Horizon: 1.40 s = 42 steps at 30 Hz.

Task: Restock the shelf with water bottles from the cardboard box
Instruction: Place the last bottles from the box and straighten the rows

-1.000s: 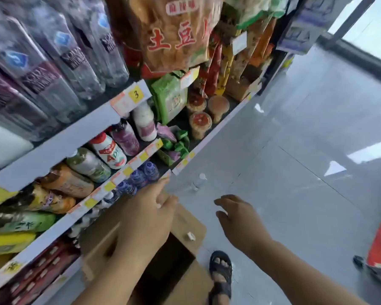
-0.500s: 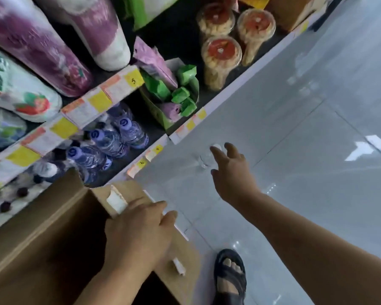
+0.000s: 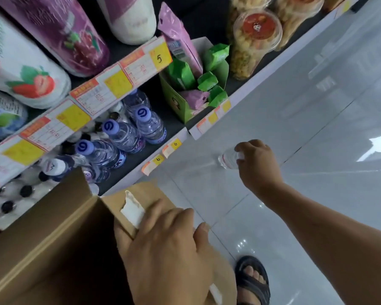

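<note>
A small clear water bottle (image 3: 226, 160) lies on the pale floor tiles in front of the bottom shelf (image 3: 134, 162). My right hand (image 3: 259, 167) reaches down and closes its fingers around the bottle's cap end. My left hand (image 3: 167, 249) grips the flap of the open cardboard box (image 3: 53, 249) at the lower left; the box's inside is hidden. Several blue-capped water bottles (image 3: 123, 134) stand on the bottom shelf just beyond the box.
The shelf above holds large drink bottles (image 3: 31, 80) behind yellow price tags. A green display box of packets (image 3: 180, 106) and clear snack cups (image 3: 254, 40) sit to the right. My sandalled foot (image 3: 253, 280) is beside the box. Glossy floor (image 3: 317, 117) spreads right.
The view has dropped towards the bottom shelf. My right hand moved forward and down and closed on the floor bottle. My left hand settled onto the box flap.
</note>
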Each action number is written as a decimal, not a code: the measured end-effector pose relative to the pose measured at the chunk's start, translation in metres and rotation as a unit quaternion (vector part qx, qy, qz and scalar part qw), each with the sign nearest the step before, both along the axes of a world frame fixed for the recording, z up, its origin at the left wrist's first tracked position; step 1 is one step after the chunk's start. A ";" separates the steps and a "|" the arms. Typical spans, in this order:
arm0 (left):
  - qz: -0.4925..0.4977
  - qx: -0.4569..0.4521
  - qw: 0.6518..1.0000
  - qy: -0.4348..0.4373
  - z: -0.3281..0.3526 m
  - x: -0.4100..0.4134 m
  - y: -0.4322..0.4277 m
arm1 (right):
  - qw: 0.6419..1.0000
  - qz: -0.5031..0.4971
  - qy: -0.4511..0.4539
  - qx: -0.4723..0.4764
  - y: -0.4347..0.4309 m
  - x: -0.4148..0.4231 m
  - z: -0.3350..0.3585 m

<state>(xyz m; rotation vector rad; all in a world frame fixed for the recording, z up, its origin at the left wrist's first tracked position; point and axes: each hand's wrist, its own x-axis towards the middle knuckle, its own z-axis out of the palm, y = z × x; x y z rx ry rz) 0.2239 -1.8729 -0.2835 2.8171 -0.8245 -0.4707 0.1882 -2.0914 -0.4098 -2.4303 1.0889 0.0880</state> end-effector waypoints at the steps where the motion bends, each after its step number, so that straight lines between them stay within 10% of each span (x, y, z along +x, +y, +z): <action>1: -0.005 -0.011 1.000 0.001 0.000 -0.001 0.000 | 1.000 -0.004 -0.009 -0.005 0.005 -0.002 0.007; 8: -0.028 -0.026 0.997 0.067 0.047 -0.005 0.007 | 0.988 0.007 -0.149 -0.037 0.049 -0.024 0.145; 17: -0.100 -0.130 0.976 0.145 0.278 0.019 0.036 | 0.965 0.038 -0.260 -0.017 0.116 -0.047 0.484; 28: -0.183 -0.498 0.790 0.307 0.649 0.061 0.119 | 0.867 0.154 -0.466 0.081 0.187 -0.029 0.890; 42: -0.078 -0.551 0.811 0.182 0.841 0.072 0.216 | 0.745 0.342 -0.563 0.106 0.254 0.054 1.061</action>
